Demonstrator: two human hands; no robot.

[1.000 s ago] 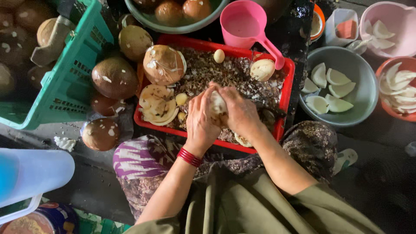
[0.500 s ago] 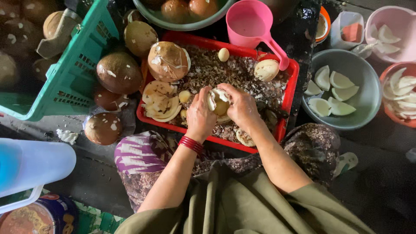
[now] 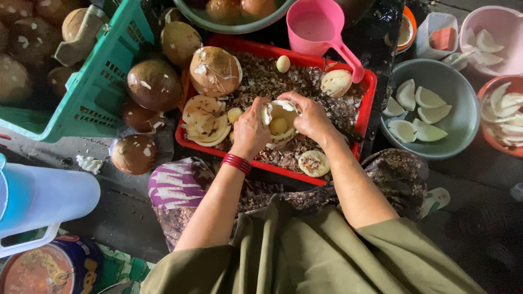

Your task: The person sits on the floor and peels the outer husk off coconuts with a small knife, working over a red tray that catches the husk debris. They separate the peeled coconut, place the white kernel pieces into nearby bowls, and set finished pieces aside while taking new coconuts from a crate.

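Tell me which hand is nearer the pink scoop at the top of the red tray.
Right. The right hand sits just below the pink scoop's handle end, while the left hand is farther off, down and to its left.

both hands hold opened coconut over tray.

Cut off by the top edge: the green bowl of brown fruits and the pink tub; by the right edge, the red bowl of white slices. Partly hidden behind the green crate: several brown husked fruits, perhaps coconuts. Covered by the left hand and right hand: much of the opened shell, its yellowish core just visible.
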